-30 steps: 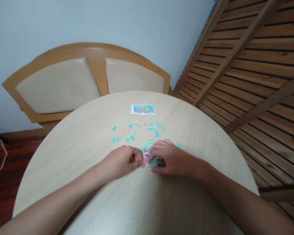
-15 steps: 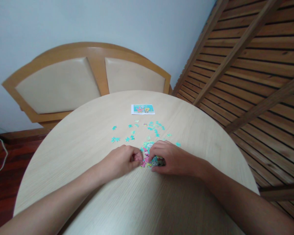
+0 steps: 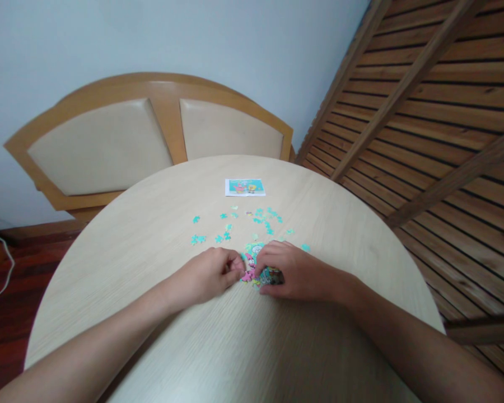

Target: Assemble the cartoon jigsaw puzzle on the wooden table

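A partly joined jigsaw puzzle (image 3: pixel 252 261) with a pink cartoon figure lies on the table between my hands. From its left side, my left hand (image 3: pixel 218 272) pinches a pink puzzle piece (image 3: pixel 248 276) at the lower left edge, thumb against forefinger. My right hand (image 3: pixel 292 270) curves over the puzzle's right side, its fingertips on the pink figure and its thumb at the lower edge, gripping it. That hand hides much of the puzzle's right part, though some darker patterned pieces show under its palm.
Loose turquoise puzzle pieces (image 3: pixel 269 211) lie scattered beyond my hands. Farther back is a picture card (image 3: pixel 246 187) with a pink and a yellow figure. The round wooden table (image 3: pixel 151 212) faces a padded bench back (image 3: pixel 163 120); a slatted wooden panel (image 3: pixel 424 129) rises at right.
My left hand has shifted slightly up, and the pink piece at its fingertips sits a little higher and shows more. My right hand has hardly moved.
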`<state>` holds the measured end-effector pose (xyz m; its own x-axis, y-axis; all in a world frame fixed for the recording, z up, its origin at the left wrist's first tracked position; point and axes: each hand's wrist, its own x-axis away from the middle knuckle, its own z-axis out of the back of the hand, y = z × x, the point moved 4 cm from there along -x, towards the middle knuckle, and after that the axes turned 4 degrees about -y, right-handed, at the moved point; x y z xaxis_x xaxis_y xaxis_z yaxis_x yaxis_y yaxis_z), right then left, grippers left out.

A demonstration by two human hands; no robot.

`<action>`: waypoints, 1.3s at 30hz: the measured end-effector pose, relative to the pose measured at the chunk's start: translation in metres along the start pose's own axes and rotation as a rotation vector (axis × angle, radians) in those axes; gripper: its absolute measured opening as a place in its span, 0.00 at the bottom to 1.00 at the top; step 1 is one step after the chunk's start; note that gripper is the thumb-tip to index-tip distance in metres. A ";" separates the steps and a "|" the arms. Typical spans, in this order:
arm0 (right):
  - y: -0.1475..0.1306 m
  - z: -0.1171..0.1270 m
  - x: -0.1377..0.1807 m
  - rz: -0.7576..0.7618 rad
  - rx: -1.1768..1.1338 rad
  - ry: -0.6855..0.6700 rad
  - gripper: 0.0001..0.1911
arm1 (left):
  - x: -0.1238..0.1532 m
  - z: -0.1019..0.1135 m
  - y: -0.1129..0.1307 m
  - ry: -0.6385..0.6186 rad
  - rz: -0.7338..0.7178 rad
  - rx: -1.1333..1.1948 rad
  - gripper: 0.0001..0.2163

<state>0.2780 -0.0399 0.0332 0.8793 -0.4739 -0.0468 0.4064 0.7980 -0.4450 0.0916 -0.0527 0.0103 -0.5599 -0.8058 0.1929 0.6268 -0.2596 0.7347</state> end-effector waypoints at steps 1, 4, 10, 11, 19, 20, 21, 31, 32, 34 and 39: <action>0.000 0.000 0.000 0.000 0.000 0.002 0.12 | -0.001 0.000 0.000 0.004 -0.005 0.021 0.07; 0.001 0.000 -0.001 -0.003 -0.006 0.011 0.10 | -0.002 -0.001 -0.001 0.016 -0.011 0.076 0.07; 0.001 -0.001 -0.003 0.014 -0.027 0.045 0.10 | -0.004 -0.003 0.002 0.055 -0.001 0.160 0.05; 0.001 -0.001 -0.004 0.019 -0.031 0.060 0.10 | -0.004 -0.003 0.002 0.063 0.001 0.170 0.05; 0.000 -0.004 -0.006 0.006 -0.066 0.118 0.09 | -0.006 -0.006 -0.003 0.075 -0.010 0.310 0.06; 0.000 -0.005 -0.006 0.002 -0.062 0.117 0.09 | -0.006 -0.007 -0.003 0.065 -0.009 0.340 0.07; 0.000 -0.005 -0.006 -0.004 -0.056 0.117 0.08 | -0.006 -0.007 -0.003 0.053 -0.005 0.359 0.07; 0.000 -0.007 -0.006 -0.009 -0.047 0.131 0.08 | -0.005 -0.006 -0.002 0.028 0.026 0.280 0.04; 0.000 -0.006 -0.006 -0.008 -0.047 0.130 0.08 | -0.005 -0.006 -0.004 0.028 0.031 0.272 0.04; 0.000 -0.006 -0.006 -0.004 -0.045 0.122 0.07 | -0.005 -0.006 -0.005 0.028 0.032 0.262 0.04; 0.001 -0.005 -0.005 0.025 -0.047 0.096 0.05 | -0.002 -0.004 0.003 -0.018 0.022 0.268 0.04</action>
<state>0.2728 -0.0379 0.0287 0.8603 -0.4894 -0.1425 0.3706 0.7925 -0.4843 0.0970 -0.0536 0.0098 -0.5588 -0.7993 0.2210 0.4748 -0.0899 0.8755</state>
